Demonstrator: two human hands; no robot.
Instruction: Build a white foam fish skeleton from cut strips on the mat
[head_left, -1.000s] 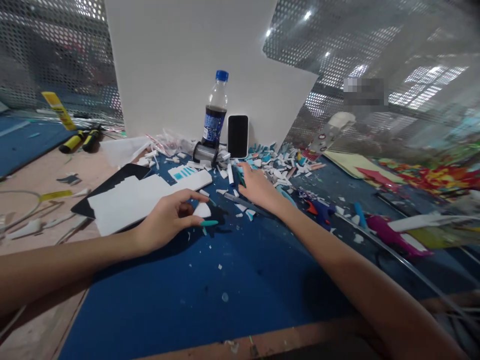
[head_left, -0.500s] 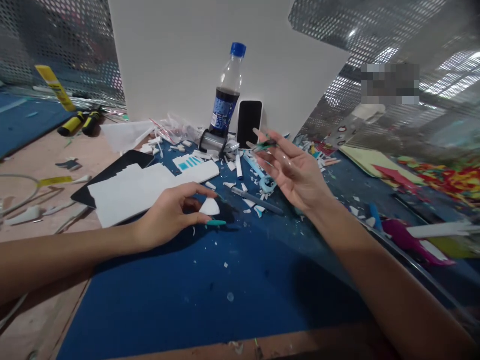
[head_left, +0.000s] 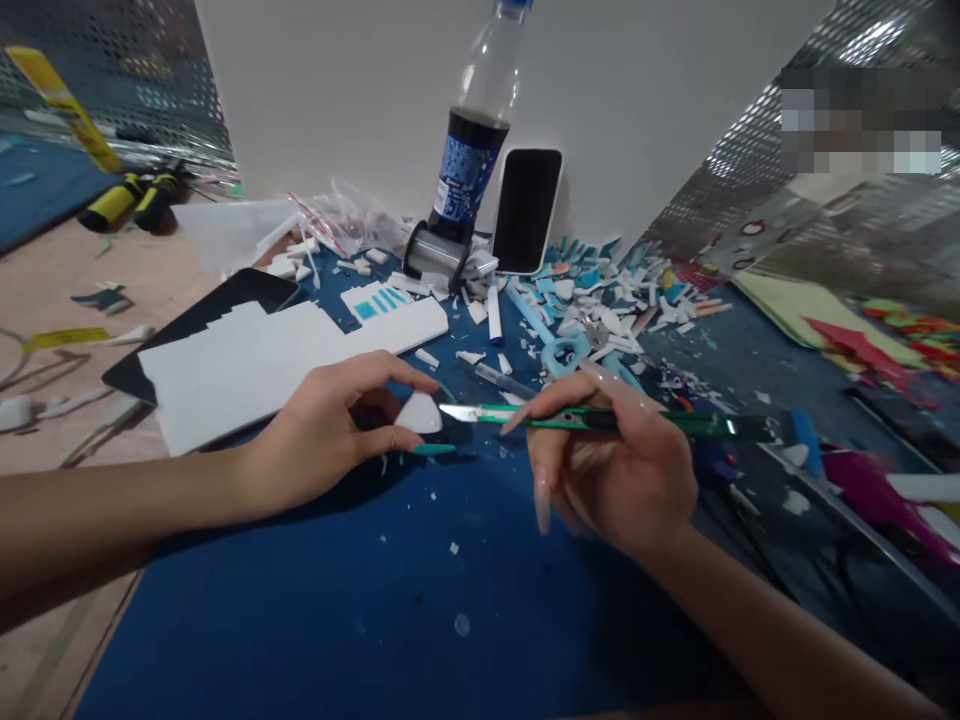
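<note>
My left hand (head_left: 330, 435) pinches a small white foam piece (head_left: 419, 414) between thumb and fingers, just above the blue cutting mat (head_left: 375, 590). A thin teal strip (head_left: 433, 450) lies under it on the mat. My right hand (head_left: 611, 470) grips a green utility knife (head_left: 600, 418) with its blade out, the tip pointing left and nearly touching the foam piece.
A white foam board (head_left: 255, 365) lies on a black sheet at the left. Behind stand a cola bottle (head_left: 469, 150), a phone (head_left: 526, 210) and a tape roll (head_left: 433, 255). Blue and white scraps (head_left: 600, 300) litter the right; yellow-handled tools (head_left: 124, 198) lie far left.
My right hand lifted the green knife from the scrap pile and brought it down and in, blade toward the foam piece. My left hand kept its pinch in place.
</note>
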